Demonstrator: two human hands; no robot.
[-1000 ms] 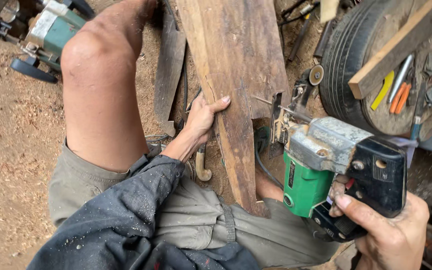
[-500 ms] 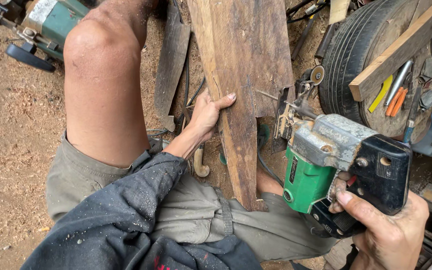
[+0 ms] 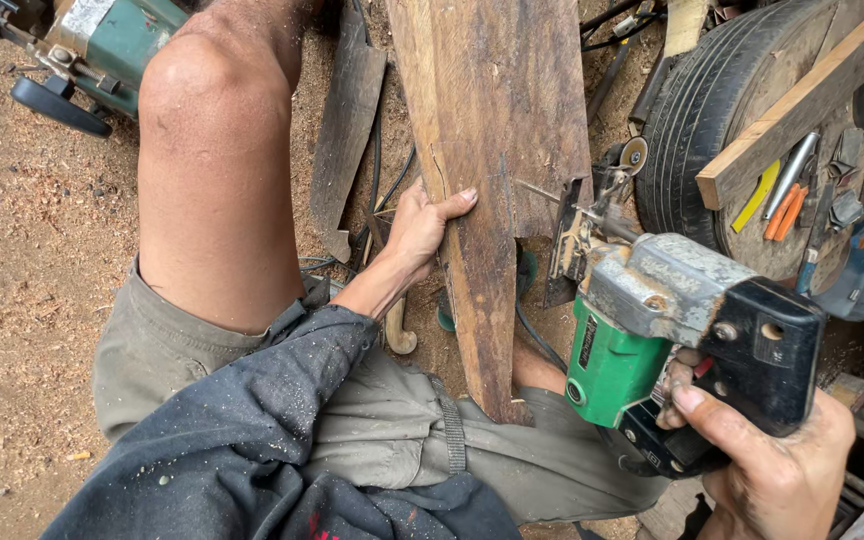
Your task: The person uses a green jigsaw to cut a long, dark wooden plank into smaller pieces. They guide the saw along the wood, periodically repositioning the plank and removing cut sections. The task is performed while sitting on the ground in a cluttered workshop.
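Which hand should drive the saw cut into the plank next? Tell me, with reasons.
Right, probably. The right hand grips the green jigsaw, whose blade end sits at the wooden plank's right edge. The left hand is pressed against the plank's left edge, steadying it.

One wooden plank [image 3: 497, 150], one green jigsaw [image 3: 672, 330], one tyre [image 3: 712, 120], two hands.
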